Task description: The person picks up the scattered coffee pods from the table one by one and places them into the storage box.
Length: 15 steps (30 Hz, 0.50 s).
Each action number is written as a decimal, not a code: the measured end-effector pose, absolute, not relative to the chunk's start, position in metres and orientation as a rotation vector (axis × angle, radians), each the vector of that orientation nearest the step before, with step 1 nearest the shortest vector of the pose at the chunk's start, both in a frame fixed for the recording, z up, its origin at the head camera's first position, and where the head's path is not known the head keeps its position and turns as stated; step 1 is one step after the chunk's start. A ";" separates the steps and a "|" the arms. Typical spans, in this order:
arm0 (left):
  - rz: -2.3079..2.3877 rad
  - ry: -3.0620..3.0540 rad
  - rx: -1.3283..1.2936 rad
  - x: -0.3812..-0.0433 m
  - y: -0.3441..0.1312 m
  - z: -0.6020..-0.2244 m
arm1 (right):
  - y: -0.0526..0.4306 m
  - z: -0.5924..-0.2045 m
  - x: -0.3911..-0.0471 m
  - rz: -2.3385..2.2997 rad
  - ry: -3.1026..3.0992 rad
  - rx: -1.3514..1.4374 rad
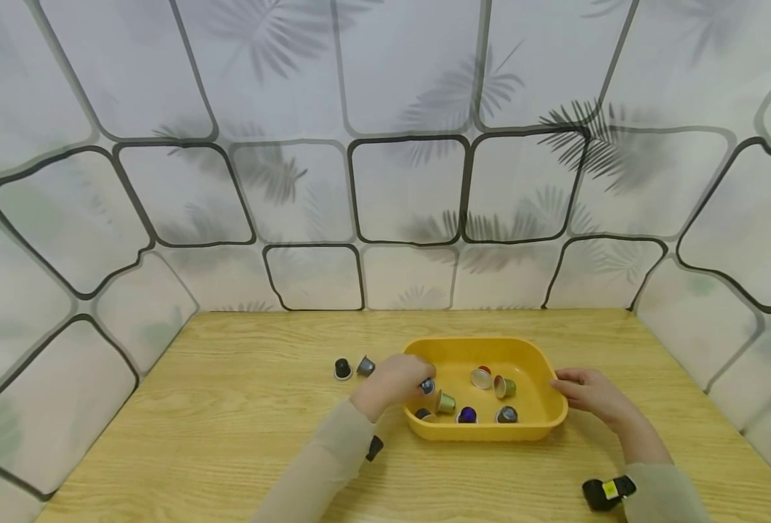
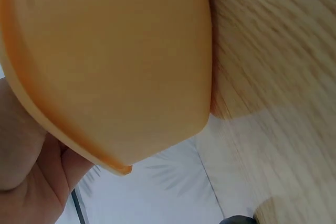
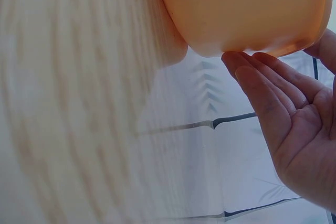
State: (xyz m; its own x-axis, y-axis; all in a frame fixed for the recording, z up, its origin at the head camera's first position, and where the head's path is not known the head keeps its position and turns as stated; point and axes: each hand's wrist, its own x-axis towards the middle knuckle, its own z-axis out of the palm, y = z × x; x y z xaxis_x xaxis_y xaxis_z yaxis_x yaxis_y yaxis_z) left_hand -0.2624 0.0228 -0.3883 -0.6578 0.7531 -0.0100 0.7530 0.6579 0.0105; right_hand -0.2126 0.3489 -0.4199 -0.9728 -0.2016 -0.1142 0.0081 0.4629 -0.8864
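A yellow plastic tray [image 1: 483, 432] stands on the wooden table, holding several small coffee capsules, among them a green one [image 1: 446, 402] and a purple-blue one [image 1: 467, 415]. My left hand [image 1: 394, 381] reaches over the tray's left rim, its fingertips on a blue-grey coffee capsule [image 1: 427, 386]; in the left wrist view the tray wall [image 2: 115, 66] hides the fingertips. At the right end, my right hand [image 1: 594, 396] holds the rim. In the right wrist view the fingers [image 3: 268, 93] lie against the tray's outer wall, with the thumb passing behind the rim.
Left of the tray, a black capsule [image 1: 342, 369] and a grey capsule [image 1: 365, 366] lie on the table [image 1: 241, 407]. A patterned curtain [image 1: 411, 189] borders the table at the back and both sides.
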 end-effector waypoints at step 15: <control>-0.084 2.814 1.261 -0.267 0.030 -0.394 | 0.349 -0.421 -0.212 -1.527 2.502 -0.182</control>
